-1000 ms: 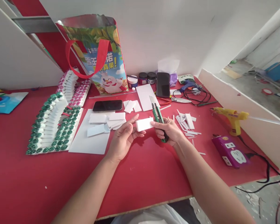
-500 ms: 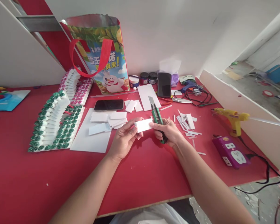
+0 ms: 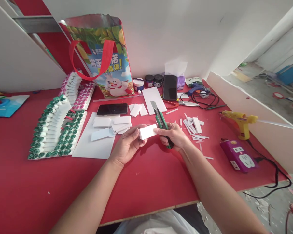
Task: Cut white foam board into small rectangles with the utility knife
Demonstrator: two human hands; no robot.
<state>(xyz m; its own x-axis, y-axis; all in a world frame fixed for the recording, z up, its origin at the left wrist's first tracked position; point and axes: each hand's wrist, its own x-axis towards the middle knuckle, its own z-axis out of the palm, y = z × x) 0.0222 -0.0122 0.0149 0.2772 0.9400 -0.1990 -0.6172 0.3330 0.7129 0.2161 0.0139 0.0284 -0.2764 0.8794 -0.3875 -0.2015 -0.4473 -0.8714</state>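
Observation:
Small white rectangular board pieces [image 3: 147,132], seemingly stacked, are pinched in my left hand [image 3: 127,142] above the red table. A green and black utility knife [image 3: 162,121] rests in the grip of my right hand [image 3: 174,136], its bare blade pointing up and away. My right thumb also touches the right end of the white pieces. Left of my hands, several cut white pieces [image 3: 122,123] lie on a larger white sheet [image 3: 92,151]. Narrow white strips [image 3: 192,126] are heaped to the right of the knife.
A yellow glue gun [image 3: 241,122] and a purple power socket [image 3: 238,156] stand at the right. Two phones, a black one [image 3: 112,109] lying flat and another [image 3: 170,87] propped up, are farther back. A printed bag [image 3: 112,74] stands behind green-studded white models [image 3: 52,130].
The view has shifted slightly. My left fingers have changed their hold, and the layered edge at the left end of the white pieces shows more. The knife stays in my right hand.

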